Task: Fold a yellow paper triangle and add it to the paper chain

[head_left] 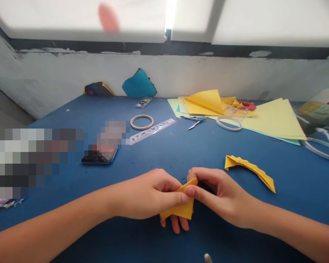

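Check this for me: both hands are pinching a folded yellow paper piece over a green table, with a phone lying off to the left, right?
Not quite: the table is blue, not green, as the head view shows. Both the left hand and right hand do pinch the folded yellow paper piece, with the phone lying to the left.

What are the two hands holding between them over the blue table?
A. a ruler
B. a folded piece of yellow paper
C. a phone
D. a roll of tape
B: the left hand and right hand pinch a folded piece of yellow paper between their fingertips; the tape ring, phone and ruler lie untouched farther back.
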`<state>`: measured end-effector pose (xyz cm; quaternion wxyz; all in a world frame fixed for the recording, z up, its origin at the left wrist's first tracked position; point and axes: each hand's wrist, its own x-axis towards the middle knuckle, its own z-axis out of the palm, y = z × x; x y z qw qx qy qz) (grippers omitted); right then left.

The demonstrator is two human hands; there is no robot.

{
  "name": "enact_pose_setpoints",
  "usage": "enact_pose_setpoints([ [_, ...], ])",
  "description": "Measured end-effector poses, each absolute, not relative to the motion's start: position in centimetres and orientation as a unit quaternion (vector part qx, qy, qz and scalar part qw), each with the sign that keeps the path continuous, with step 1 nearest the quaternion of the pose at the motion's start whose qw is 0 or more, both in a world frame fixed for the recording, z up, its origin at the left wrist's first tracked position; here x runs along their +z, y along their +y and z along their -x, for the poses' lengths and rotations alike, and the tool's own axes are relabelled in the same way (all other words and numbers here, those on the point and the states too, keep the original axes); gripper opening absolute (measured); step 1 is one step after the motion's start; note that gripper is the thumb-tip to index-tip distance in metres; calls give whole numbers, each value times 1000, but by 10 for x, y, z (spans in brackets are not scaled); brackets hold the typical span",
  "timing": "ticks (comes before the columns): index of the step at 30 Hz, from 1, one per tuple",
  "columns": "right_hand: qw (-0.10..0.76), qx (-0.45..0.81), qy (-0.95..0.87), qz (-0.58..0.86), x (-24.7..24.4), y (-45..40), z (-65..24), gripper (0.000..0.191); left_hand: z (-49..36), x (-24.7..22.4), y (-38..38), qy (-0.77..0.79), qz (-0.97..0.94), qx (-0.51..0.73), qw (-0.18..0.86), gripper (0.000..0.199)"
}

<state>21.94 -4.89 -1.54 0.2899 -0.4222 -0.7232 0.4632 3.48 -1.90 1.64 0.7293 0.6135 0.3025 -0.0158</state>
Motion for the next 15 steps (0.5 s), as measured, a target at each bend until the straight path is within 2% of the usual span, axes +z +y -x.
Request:
enact_pose_setpoints([
  [4,326,531,-651,433,-17,-46,-218,35,-40,13,-27,316,-571,41,756,32],
  [9,315,540,-652,429,-17,-45,-218,38,-43,12,-30,314,-559,33,767,34],
  [12,308,541,-656,427,-17,-45,-219,38,-40,16,-30,346,-589,41,729,34],
  [15,311,536,-661,424,-16,-45,-221,36,-37,21,-29,382,-660,44,645,35],
])
